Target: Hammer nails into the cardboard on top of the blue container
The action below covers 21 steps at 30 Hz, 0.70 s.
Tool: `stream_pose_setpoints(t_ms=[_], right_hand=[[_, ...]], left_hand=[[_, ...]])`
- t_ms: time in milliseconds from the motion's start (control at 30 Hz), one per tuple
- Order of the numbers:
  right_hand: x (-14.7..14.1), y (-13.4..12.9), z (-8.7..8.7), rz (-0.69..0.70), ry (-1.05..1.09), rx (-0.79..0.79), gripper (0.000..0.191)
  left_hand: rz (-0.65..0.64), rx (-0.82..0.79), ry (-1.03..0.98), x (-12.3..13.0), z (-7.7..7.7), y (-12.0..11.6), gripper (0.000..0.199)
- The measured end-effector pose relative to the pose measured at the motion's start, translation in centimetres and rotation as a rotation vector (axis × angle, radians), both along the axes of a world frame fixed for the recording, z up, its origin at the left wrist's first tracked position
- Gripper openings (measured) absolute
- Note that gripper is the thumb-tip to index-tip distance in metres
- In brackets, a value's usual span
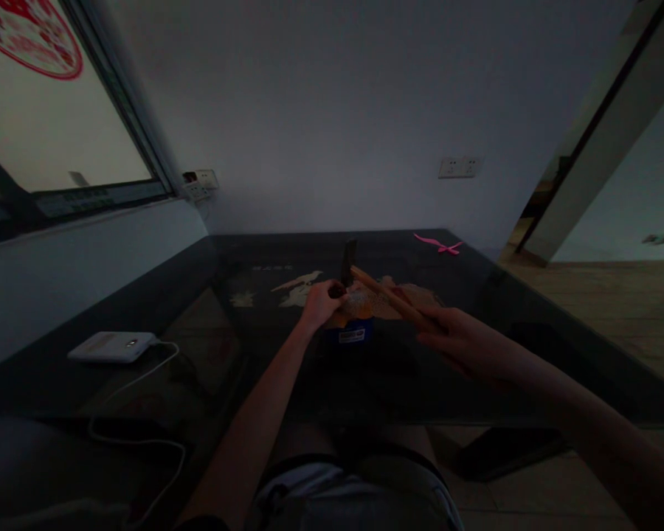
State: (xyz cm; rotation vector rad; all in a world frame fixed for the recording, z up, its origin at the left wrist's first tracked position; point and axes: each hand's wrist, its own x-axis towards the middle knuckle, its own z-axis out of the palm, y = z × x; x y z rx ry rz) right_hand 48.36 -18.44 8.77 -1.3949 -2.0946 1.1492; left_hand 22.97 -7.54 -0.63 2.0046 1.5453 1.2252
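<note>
A wooden stick (390, 296) slants up and to the left from my right hand (454, 335), whose fingers are wrapped round its lower end. My left hand (322, 302) is closed round a small dark brown thing (336, 290) that I cannot make out well. Just behind that hand an upright dark, flat piece (349, 258) rises beside the stick's tip. Between my hands lies a crumpled, partly clear orange wrapper (359, 301). Below it is a blue box or packet (356, 331) with a white label. The room is dim and small details are blurred.
The dark glossy table (277, 369) has a pale bird pattern. A white power bank (112, 346) with a white cable lies at the left. A pink ribbon (440, 244) lies at the back right. Wall sockets (459, 167) are above the table, and a window is at the upper left.
</note>
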Motion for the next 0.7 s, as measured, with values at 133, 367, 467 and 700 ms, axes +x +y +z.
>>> stream_pose_setpoints(t_ms=[133, 367, 467, 700], right_hand=[[0.17, -0.37, 0.59, 0.011, 0.070, 0.094, 0.032], [-0.48, -0.40, 0.31, -0.019, -0.033, 0.018, 0.025], [-0.57, -0.56, 0.62, -0.035, -0.006, 0.060, 0.033], [-0.50, -0.40, 0.32, -0.020, 0.024, 0.054, 0.033]], left_hand=[[-0.044, -0.039, -0.081, 0.11, -0.21, 0.14, 0.007], [0.002, 0.000, -0.001, 0.00, -0.18, 0.27, 0.011], [-0.016, -0.019, -0.049, 0.13, -0.17, 0.27, 0.009], [0.002, -0.003, -0.002, 0.06, -0.16, 0.20, 0.009]])
